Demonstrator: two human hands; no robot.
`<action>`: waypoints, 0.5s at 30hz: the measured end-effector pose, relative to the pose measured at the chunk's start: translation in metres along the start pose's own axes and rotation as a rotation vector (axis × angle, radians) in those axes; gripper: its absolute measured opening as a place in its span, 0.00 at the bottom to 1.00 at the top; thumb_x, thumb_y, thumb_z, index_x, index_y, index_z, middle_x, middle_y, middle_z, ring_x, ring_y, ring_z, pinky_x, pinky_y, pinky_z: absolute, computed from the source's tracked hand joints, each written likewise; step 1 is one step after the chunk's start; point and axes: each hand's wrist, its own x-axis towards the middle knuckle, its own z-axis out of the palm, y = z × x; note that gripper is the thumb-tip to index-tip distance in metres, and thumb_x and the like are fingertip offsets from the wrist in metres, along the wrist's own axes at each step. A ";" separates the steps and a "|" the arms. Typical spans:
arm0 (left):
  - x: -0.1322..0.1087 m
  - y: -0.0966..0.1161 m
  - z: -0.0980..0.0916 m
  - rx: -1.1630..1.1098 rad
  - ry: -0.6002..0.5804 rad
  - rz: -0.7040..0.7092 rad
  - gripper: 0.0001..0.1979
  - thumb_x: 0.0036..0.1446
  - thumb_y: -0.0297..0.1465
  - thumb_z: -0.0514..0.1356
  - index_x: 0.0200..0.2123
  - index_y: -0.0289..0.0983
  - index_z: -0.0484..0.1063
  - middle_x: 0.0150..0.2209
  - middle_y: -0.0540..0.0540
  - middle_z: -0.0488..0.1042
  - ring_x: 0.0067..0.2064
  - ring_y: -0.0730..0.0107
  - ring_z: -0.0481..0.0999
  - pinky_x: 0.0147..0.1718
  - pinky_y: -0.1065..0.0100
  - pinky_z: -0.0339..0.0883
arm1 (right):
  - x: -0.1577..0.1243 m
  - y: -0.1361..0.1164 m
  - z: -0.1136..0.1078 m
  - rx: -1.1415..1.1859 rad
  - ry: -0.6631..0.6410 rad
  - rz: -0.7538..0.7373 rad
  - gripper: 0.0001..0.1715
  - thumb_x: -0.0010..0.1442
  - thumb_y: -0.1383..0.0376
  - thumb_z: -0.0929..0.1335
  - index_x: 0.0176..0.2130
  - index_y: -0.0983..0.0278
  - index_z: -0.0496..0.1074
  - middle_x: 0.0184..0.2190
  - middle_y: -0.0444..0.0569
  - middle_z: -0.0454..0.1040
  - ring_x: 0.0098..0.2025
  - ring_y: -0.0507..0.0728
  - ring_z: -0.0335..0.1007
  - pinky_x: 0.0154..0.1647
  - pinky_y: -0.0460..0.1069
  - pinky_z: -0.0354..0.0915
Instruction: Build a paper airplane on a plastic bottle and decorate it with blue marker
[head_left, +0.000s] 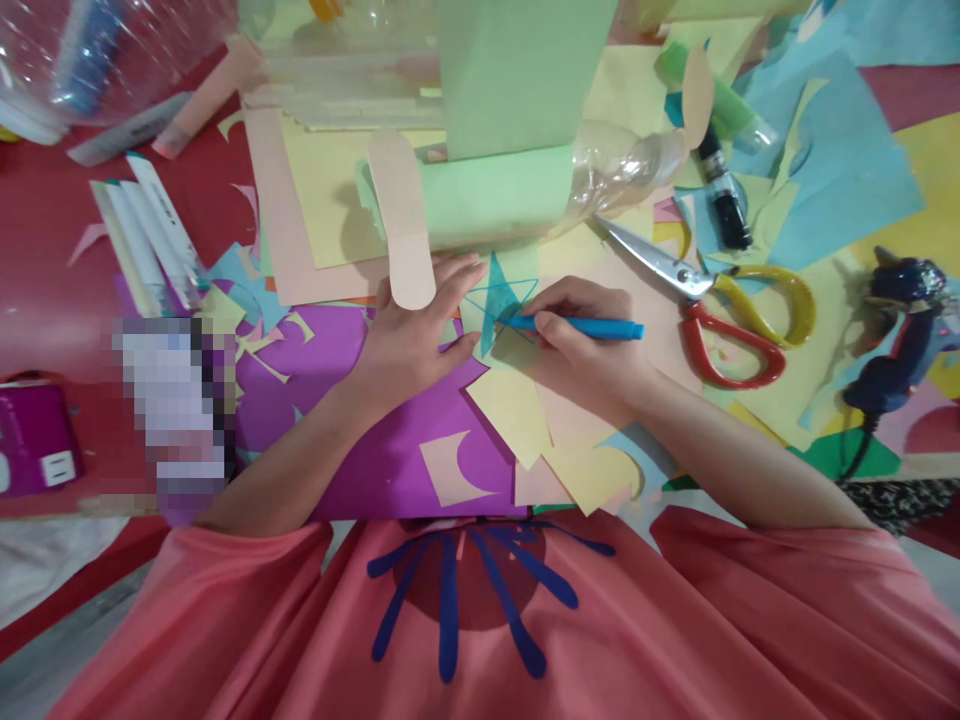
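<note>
A red table (56,270) lies under everything, with a purple sheet (382,450) on its near side. Beyond the hands, a clear bottle (630,170) wrapped in green paper lies on its side, long axis left to right. To the right, scissors (694,285) rest with their blades pointing far and left. The left hand (412,335) is flat and palm down, fingers loosely spread and holding nothing; whether it presses on the paper, I cannot tell. The right hand (589,330) is closed around a blue pen (600,328), whose length runs nearly left to right, tip to the left. Between the two hands is a blue star (496,300) drawn on pale paper, its longer axis running far to near, partly coloured in. The right hand is nearer to it, pen tip at its right side; the left fingertips are just beside its left point.
</note>
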 end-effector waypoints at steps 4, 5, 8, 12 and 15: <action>0.000 0.001 0.000 -0.002 -0.012 -0.007 0.28 0.59 0.36 0.55 0.62 0.40 0.57 0.63 0.42 0.62 0.64 0.53 0.60 0.62 0.50 0.51 | 0.000 0.001 0.001 -0.024 -0.008 -0.007 0.06 0.55 0.67 0.66 0.27 0.64 0.71 0.21 0.42 0.70 0.23 0.48 0.63 0.25 0.45 0.59; 0.000 0.001 0.000 -0.003 -0.012 -0.006 0.28 0.59 0.36 0.55 0.62 0.40 0.57 0.63 0.42 0.62 0.64 0.53 0.59 0.62 0.50 0.51 | 0.000 0.001 0.001 -0.028 -0.012 -0.010 0.06 0.55 0.67 0.66 0.26 0.64 0.70 0.21 0.42 0.70 0.23 0.47 0.63 0.24 0.45 0.59; 0.000 0.000 0.000 -0.006 -0.010 -0.005 0.28 0.59 0.36 0.55 0.62 0.40 0.57 0.64 0.42 0.62 0.64 0.54 0.59 0.63 0.51 0.51 | 0.000 0.000 0.001 -0.057 -0.017 -0.016 0.07 0.54 0.68 0.66 0.25 0.64 0.70 0.20 0.42 0.69 0.23 0.47 0.61 0.24 0.45 0.58; 0.000 0.000 0.000 -0.008 -0.021 -0.005 0.29 0.58 0.36 0.56 0.62 0.40 0.56 0.64 0.42 0.61 0.64 0.53 0.59 0.62 0.50 0.51 | -0.001 0.000 0.001 -0.090 -0.036 -0.045 0.08 0.53 0.68 0.65 0.23 0.65 0.69 0.19 0.42 0.69 0.22 0.47 0.61 0.24 0.45 0.58; 0.001 0.000 0.000 -0.008 -0.022 -0.006 0.29 0.59 0.35 0.56 0.62 0.40 0.56 0.64 0.42 0.61 0.65 0.54 0.59 0.62 0.50 0.51 | -0.002 0.000 0.001 -0.092 -0.068 -0.065 0.09 0.53 0.68 0.66 0.23 0.65 0.69 0.18 0.41 0.69 0.21 0.47 0.60 0.22 0.44 0.56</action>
